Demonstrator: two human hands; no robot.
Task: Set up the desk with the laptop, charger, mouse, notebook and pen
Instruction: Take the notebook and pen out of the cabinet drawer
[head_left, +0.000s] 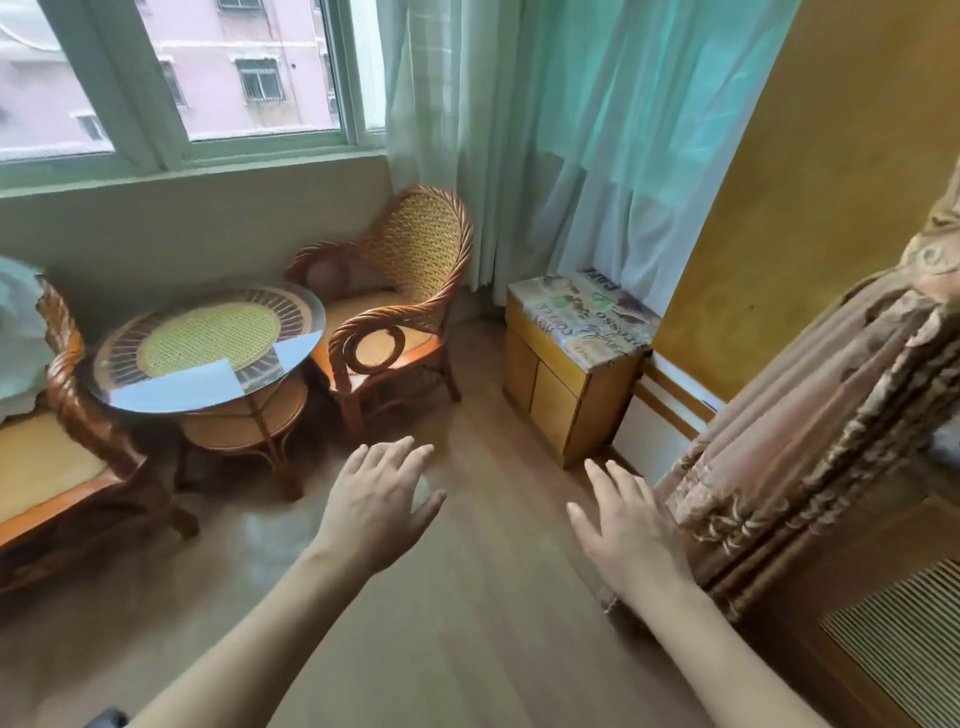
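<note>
My left hand (376, 499) and my right hand (626, 530) are both stretched out in front of me over the wooden floor, palms down, fingers spread, holding nothing. No laptop, charger, mouse, notebook or pen shows in the head view. A round glass-topped rattan table (208, 353) stands to the left of my hands, with only reflections on its glass.
A rattan armchair (395, 312) stands behind the table and another chair (62, 447) at the left edge. A small wooden cabinet (571, 374) with a patterned top sits by the curtain (545, 130). A draped cloth (810, 415) covers furniture at right.
</note>
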